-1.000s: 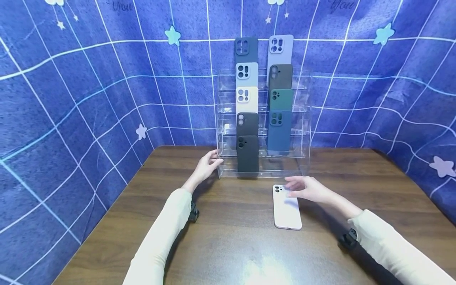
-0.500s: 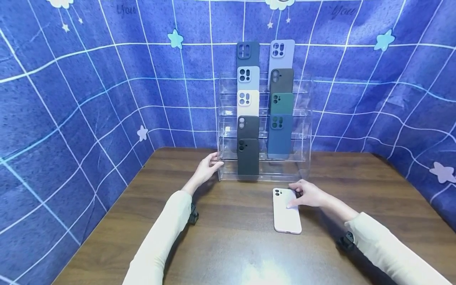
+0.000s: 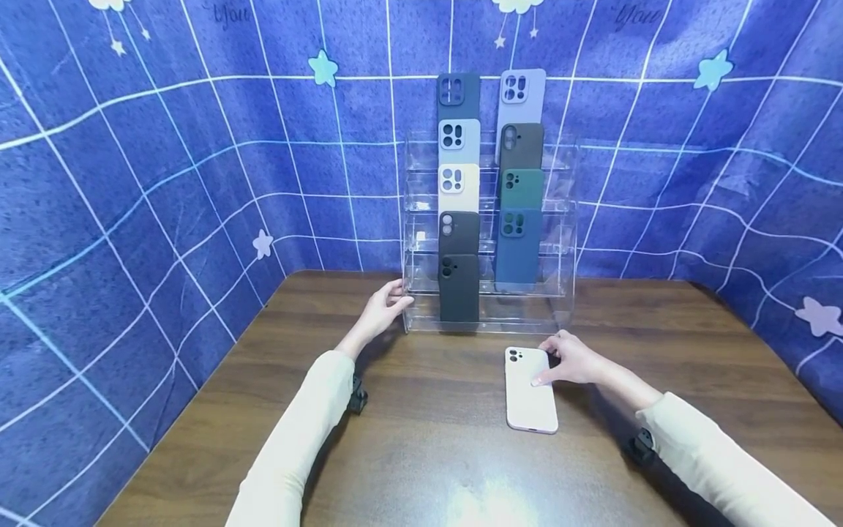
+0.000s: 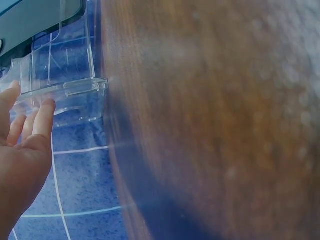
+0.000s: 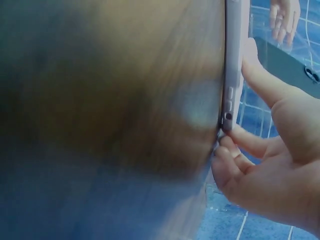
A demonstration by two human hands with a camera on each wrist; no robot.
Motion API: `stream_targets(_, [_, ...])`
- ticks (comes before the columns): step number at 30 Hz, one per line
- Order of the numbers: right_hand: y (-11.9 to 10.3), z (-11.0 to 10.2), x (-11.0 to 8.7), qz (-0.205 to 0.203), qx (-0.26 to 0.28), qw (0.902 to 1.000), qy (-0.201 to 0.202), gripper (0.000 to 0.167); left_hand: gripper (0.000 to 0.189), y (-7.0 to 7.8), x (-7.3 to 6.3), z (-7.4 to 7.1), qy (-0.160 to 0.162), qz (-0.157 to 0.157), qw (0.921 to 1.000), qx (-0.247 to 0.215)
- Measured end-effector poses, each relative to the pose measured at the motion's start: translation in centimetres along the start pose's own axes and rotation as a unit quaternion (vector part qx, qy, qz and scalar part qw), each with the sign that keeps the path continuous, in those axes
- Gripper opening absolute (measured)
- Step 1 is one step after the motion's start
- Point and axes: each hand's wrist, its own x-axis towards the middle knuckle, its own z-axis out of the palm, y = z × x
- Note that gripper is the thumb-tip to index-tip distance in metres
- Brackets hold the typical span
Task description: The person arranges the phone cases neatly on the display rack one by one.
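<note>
A pale pinkish-white phone case [image 3: 530,399] lies back up on the table, its camera openings toward the stand. My right hand [image 3: 576,362] pinches its upper right side, thumb [image 5: 256,70] on the back and the other fingers at the corner and edge. Side buttons and a small dark opening show along the case's side in the right wrist view. My left hand [image 3: 380,309] holds the lower left side of a clear tiered display stand [image 3: 421,313], with the thumb in front and the fingertips [image 4: 47,106] against the side panel.
Two columns of phone cases stand in the tiers, among them a black one [image 3: 459,296] lowest on the left and a blue one [image 3: 516,256] lowest on the right. Behind the wooden table [image 3: 408,454] hangs a blue cloth [image 3: 342,168] with a white grid and stars.
My right hand has come down from just over the pale case to its upper right side, and the thumb now presses its back. The left hand stays at the stand.
</note>
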Motion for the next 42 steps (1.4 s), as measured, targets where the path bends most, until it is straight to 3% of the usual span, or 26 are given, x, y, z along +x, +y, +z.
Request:
stream_targets(4, [-0.1,-0.1,-0.1,0.017,-0.028,0.9994,0.003,0.053,0.055,0.1,0.0,0.0,-0.002,-0.003,1.0,0.0])
stream_targets(6, [-0.3,-0.2,0.0,0.032,-0.018,0.9993,-0.002,0.054,0.055,0.1,0.0,0.1,-0.004,-0.003,1.0,0.001])
stream_targets(11, [-0.8,-1.0,0.1,0.034,0.065,0.9973,-0.002,0.05,0.055,0.3,-0.1,0.0,-0.001,-0.009,0.9999,0.008])
stream_targets(17, [-1.3,-2.5,0.3,0.027,0.156,0.9874,0.005,0.038,0.055,0.4,-0.1,-0.1,0.003,-0.015,0.9998,0.01])
stream_targets(26, [-1.8,-4.5,0.3,0.032,0.233,0.9715,0.032,0.033,0.054,0.2,0.0,0.0,0.005,-0.008,0.9999,0.014])
stream_targets(42, [-3.6,-7.5,0.0,0.002,0.251,0.9646,0.082,0.027,0.056,0.2,-0.1,0.1,0.004,-0.011,0.9998,0.018])
